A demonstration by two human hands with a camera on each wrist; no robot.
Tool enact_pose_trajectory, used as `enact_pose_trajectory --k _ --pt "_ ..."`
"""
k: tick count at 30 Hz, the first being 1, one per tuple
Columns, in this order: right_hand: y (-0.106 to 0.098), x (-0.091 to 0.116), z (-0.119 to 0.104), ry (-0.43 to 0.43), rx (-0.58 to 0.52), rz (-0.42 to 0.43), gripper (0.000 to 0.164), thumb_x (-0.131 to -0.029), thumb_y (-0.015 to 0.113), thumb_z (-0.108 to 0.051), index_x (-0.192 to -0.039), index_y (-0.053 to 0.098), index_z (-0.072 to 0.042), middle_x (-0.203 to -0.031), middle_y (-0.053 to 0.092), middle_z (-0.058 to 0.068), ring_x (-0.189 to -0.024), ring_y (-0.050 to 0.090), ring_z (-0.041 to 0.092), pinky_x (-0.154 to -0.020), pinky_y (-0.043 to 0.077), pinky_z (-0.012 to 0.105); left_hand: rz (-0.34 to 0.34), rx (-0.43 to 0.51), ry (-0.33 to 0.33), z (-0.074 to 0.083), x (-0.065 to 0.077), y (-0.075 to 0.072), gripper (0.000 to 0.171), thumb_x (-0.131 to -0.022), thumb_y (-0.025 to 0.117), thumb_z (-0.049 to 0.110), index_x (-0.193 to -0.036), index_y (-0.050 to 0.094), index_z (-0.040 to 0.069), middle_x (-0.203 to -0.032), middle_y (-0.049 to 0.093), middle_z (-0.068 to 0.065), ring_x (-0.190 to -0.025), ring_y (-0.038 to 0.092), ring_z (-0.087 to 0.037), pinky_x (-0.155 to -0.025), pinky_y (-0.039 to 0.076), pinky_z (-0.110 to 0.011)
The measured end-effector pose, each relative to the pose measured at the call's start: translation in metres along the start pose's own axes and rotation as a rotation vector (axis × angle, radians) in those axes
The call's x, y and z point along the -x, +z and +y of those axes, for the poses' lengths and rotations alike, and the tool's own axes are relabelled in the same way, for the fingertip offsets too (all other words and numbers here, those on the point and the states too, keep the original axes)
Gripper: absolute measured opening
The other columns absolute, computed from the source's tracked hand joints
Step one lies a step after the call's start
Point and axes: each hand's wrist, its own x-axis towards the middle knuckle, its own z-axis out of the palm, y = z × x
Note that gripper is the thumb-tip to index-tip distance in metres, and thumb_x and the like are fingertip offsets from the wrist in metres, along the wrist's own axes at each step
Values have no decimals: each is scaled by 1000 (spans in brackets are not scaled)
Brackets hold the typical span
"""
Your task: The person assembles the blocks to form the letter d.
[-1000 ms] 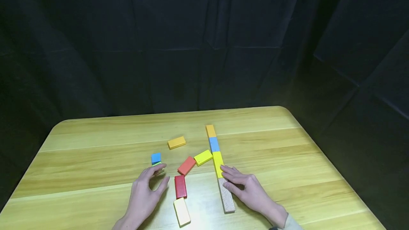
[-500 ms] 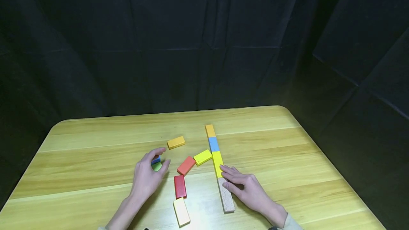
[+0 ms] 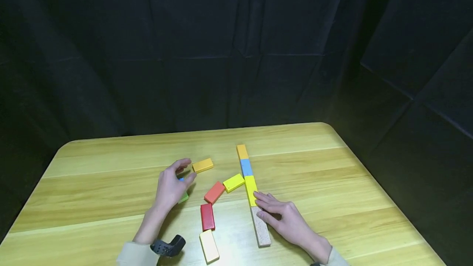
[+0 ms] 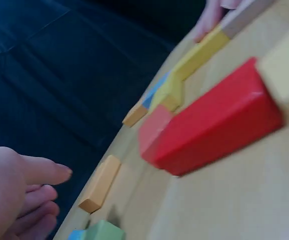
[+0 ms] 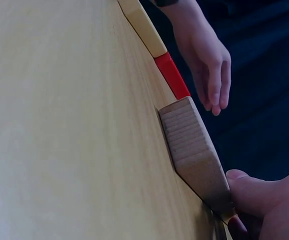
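Observation:
My left hand [image 3: 171,188] hovers over the left-middle of the table, fingers and thumb apart with nothing between them. An orange block [image 3: 203,165] lies just beyond its fingertips; the left wrist view shows a gap between them. Under the hand are a green block [image 3: 183,197] and a mostly hidden blue block [image 4: 76,235]. My right hand [image 3: 284,216] rests its fingers on a long yellow block [image 3: 251,188], its thumb against a speckled grey-brown block [image 3: 261,231]. These two line up end to end with a blue block [image 3: 246,168] and an orange block [image 3: 242,151].
From the row's side a bent chain runs toward the front: a yellow block [image 3: 234,182], a light red block [image 3: 214,192], a dark red block [image 3: 207,216] and a cream block [image 3: 209,246]. Dark curtains [image 3: 207,73] hang behind the wooden table [image 3: 332,184].
My left hand has moved away from me, from beside the green and blue blocks toward the loose orange block. My right hand has stayed in place on the row.

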Motion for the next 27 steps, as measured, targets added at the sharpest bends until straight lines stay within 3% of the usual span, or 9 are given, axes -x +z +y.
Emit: enact_pose_trajectory --k 11,27 --pt "0 1 -1 17 -16 -14 36 -96 68 -27 -124 69 -4 -140 59 -1 -130 53 32 -106 43 51 -54 -3 -120 0 -20 3 46 -85 77 7 -128 62 -5 -125 66 -23 -116 63 -37 -101 51 -47" --pt "0 0 -4 29 -36 -26 38 -96 67 -28 -125 69 -4 -141 59 -1 -131 52 31 -107 42 51 -25 -43 -112 -10 -21 13 45 -81 80 3 -123 65 -3 -120 69 -19 -111 64 -33 -98 52 -46"
